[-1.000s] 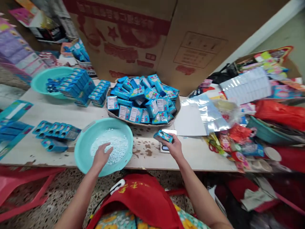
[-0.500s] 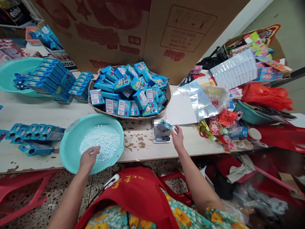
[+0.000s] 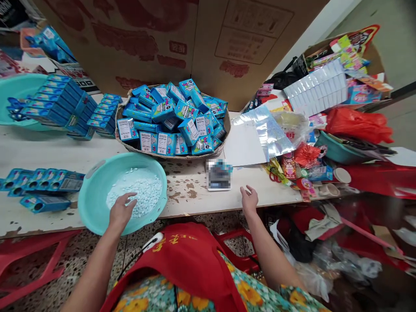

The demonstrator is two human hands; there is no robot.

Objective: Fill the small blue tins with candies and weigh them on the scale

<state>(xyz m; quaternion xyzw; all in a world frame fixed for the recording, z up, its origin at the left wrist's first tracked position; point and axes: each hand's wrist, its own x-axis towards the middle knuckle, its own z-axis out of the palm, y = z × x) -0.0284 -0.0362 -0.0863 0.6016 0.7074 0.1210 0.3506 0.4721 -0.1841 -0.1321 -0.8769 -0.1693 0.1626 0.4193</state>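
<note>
Red apron (image 3: 195,264), wide across front. Yellow writing (image 3: 175,243) on it, few marks in row. Next to writing, white patch (image 3: 154,241) with round ends. Thin black cord (image 3: 134,261) by apron's left edge. Under apron, flowery clothes (image 3: 198,300): blue-green and white, big orange-yellow flowers (image 3: 251,294). Right sleeve (image 3: 295,298) same flowery cloth. Left hand (image 3: 122,211), right hand (image 3: 249,199) bare, forearms (image 3: 92,266) too.

One camera, worn on the person's head, is looking forward and steeply down across the bench (image 3: 65,151). It is sitting close above the red apron (image 3: 185,260), which is filling the bottom middle, and is holding the left hand (image 3: 122,211) and right hand (image 3: 249,200) below mid-height. The view is spanning widely, with a large cardboard box (image 3: 201,73) closing off the far side and floor (image 3: 134,242) showing beneath.
</note>
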